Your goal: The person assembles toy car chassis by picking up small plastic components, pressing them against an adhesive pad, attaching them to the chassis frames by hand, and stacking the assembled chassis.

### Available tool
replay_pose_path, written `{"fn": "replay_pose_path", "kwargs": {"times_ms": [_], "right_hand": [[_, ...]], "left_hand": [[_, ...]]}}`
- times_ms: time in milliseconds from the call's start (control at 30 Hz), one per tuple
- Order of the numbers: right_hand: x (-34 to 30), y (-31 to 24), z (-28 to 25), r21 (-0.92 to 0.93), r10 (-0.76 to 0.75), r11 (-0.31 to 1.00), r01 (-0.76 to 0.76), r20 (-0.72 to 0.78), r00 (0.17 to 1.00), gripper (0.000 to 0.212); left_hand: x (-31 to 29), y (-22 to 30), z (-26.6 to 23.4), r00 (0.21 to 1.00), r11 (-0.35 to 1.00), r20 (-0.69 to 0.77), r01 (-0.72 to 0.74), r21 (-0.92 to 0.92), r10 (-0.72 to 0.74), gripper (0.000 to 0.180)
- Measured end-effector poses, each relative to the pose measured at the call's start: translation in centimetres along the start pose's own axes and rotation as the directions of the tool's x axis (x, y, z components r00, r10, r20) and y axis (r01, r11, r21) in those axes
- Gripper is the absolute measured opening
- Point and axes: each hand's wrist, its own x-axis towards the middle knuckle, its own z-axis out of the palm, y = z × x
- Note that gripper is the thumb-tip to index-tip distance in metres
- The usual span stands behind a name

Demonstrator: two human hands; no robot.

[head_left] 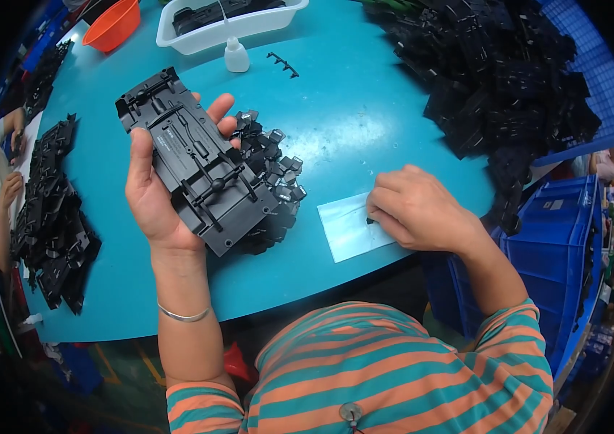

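- Head view, grip: the left hand [153,197] spans the black moulded plate [189,155], spread to its width, thumb at the near-left edge, fingertips past the opposite edge.
- The right hand [422,210], right of that grip, draws its fingertips together at a small black part [370,221] over a white sheet [343,231]; whether it is pinched or merely touched cannot be told.
- Risk, as judged: a loosened thumb could let the plate tip onto the small-parts pile [289,177]; an insecure fingertip hold could drop the part.
- Orientation: the plate's long axis slants from upper left, beyond the thumb, to lower right; its ribbed face looks upward.
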Motion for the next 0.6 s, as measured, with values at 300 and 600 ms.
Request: {"fn": "replay_pose_path", "kwargs": {"times_ms": [300,600], "right_hand": [[-0.58,0.04,0.17,0.001,-0.059,0.998,0.059,-0.032,0.998,0.007],[-0.26,0.28,0.35,-0.084,-0.07,0.995,0.061,-0.104,0.992,0.008]], "left_hand": [[0.04,0.06,-0.16,1.0,1.0,0.021,0.014,-0.023,-0.013,0.061],[-0.03,0.15,-0.25,1.0,1.0,0.005,-0.011,0.009,0.011,0.06]]}}
